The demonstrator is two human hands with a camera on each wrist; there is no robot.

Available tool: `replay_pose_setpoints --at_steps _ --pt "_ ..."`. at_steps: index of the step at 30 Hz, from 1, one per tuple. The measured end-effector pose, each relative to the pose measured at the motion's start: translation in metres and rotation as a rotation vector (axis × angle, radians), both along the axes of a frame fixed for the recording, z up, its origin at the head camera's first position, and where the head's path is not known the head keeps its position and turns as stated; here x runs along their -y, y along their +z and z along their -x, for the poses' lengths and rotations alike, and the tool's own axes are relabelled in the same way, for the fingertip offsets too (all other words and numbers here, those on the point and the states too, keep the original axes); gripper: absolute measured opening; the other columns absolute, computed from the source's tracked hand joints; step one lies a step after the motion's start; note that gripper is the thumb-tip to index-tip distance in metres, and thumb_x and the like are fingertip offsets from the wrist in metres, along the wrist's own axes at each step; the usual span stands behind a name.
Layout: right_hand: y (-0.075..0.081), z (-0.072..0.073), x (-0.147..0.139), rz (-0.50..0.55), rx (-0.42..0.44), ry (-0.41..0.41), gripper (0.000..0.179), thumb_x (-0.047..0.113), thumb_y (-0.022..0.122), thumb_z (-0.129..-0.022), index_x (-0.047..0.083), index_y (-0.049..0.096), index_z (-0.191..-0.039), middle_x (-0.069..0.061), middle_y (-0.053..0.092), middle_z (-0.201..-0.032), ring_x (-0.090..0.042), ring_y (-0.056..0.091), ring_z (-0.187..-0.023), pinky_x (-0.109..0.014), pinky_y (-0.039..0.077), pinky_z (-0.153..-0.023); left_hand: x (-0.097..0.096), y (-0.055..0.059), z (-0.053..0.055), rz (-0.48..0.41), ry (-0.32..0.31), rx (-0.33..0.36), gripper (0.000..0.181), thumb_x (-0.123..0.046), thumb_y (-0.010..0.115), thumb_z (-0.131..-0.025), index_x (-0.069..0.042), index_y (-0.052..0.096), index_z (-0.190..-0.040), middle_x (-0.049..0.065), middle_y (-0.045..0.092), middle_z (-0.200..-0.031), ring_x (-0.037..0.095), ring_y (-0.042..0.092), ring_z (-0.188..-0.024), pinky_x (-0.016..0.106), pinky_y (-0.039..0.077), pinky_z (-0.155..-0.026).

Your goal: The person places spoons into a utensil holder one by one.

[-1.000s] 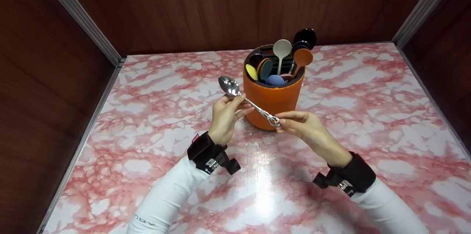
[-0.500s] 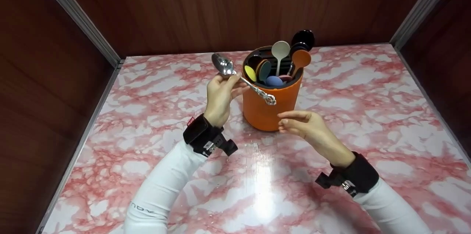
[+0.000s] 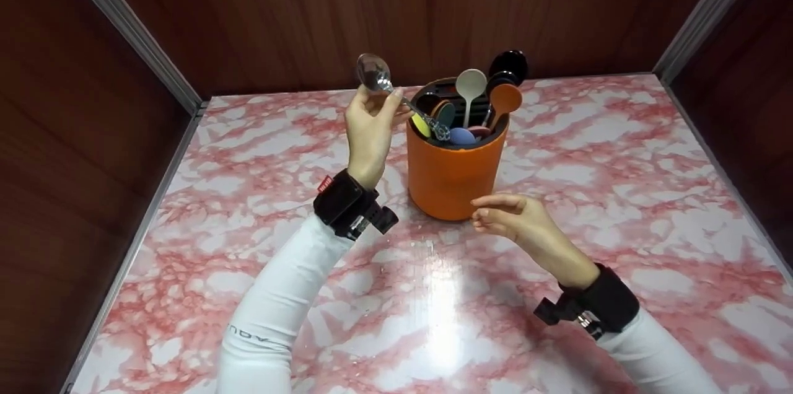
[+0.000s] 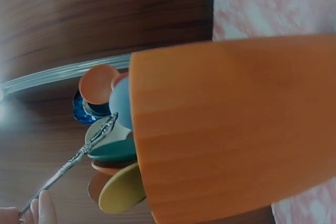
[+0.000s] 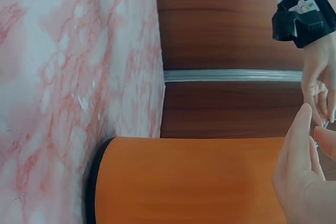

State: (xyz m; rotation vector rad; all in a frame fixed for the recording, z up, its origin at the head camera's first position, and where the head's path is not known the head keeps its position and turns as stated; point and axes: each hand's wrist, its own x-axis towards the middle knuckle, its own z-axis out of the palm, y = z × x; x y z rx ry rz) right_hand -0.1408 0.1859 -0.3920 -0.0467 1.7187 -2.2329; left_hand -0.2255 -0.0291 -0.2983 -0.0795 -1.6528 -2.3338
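In the head view my left hand (image 3: 370, 131) pinches a silver spoon (image 3: 373, 74) by its handle just below the bowl. The bowl points up and left, while the ornate handle end slants down over the front rim of an orange cylindrical utensil holder (image 3: 455, 180). In the left wrist view that patterned handle (image 4: 100, 135) overlaps the blue spoon head (image 4: 121, 103) at the holder's mouth. My right hand (image 3: 520, 220) hovers in front of the holder's lower right side, fingers loosely bent with nothing between them.
Several utensils stand in the holder: a cream spoon (image 3: 471, 84), an orange spoon (image 3: 506, 98), a black ladle-like one (image 3: 509, 64) and a yellow head (image 3: 421, 124). Brown wood-grain panels (image 3: 384, 16) enclose the pink marbled table (image 3: 266, 152) at back and sides.
My right hand has let go of the spoon's handle end and stays low. The left hand has carried the spoon up and away from me, bringing its handle end over the holder's rim.
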Motion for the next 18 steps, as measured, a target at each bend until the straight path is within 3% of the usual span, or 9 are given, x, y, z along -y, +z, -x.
replay_pose_setpoints --at_steps 8,18 --pt "-0.0024 -0.0031 -0.0036 0.058 -0.018 0.025 0.018 -0.002 0.058 -0.095 0.008 0.073 -0.100 -0.007 0.069 -0.096 -0.016 0.066 -0.085 -0.030 0.056 -0.087 -0.0039 -0.0044 0.0022 0.129 0.031 -0.068 0.005 0.009 0.060 -0.092 0.008 0.055 -0.094 0.012 0.060 -0.081 0.014 0.062 -0.069 0.029 0.060 -0.071" --pt "-0.0051 -0.0065 -0.0085 0.099 -0.063 0.069 0.020 -0.002 0.057 -0.096 0.008 0.072 -0.103 -0.007 0.069 -0.097 -0.016 0.066 -0.085 -0.030 0.055 -0.087 -0.0069 -0.0092 -0.0014 0.341 0.048 -0.175 0.013 0.004 0.065 -0.090 0.012 0.058 -0.097 0.020 0.064 -0.088 0.020 0.065 -0.073 0.026 0.059 -0.070"
